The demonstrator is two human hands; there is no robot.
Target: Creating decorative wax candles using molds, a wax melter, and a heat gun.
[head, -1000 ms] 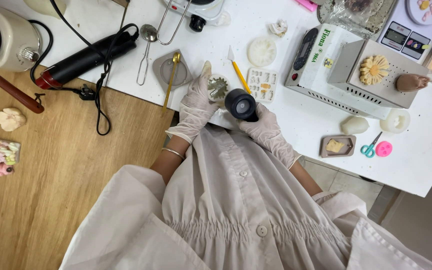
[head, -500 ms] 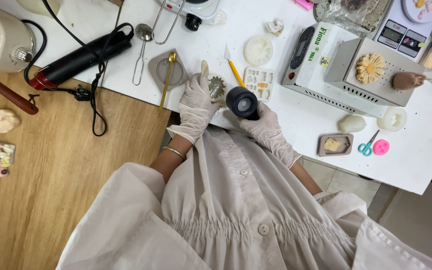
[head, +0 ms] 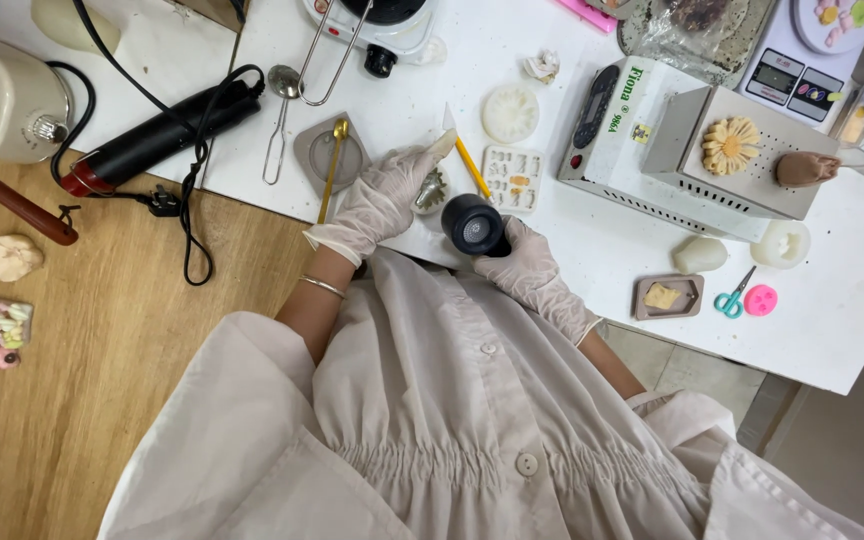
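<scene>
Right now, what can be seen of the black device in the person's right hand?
The black device is a short, round-bodied tool, matte and plastic-looking, with a circular end face that has a finely dotted grille at its centre. That face points up toward the camera. The gloved right hand grips it from below and behind, just above the white table edge. The small mould under the gloved left hand sits close beside it.

The little mould (head: 433, 190) sits right under the left hand (head: 377, 200) fingertips, heat gun (head: 472, 224) just right of them in the right hand (head: 527, 265), craft knife (head: 466, 155) beyond, spoon (head: 331, 168) left.
</scene>
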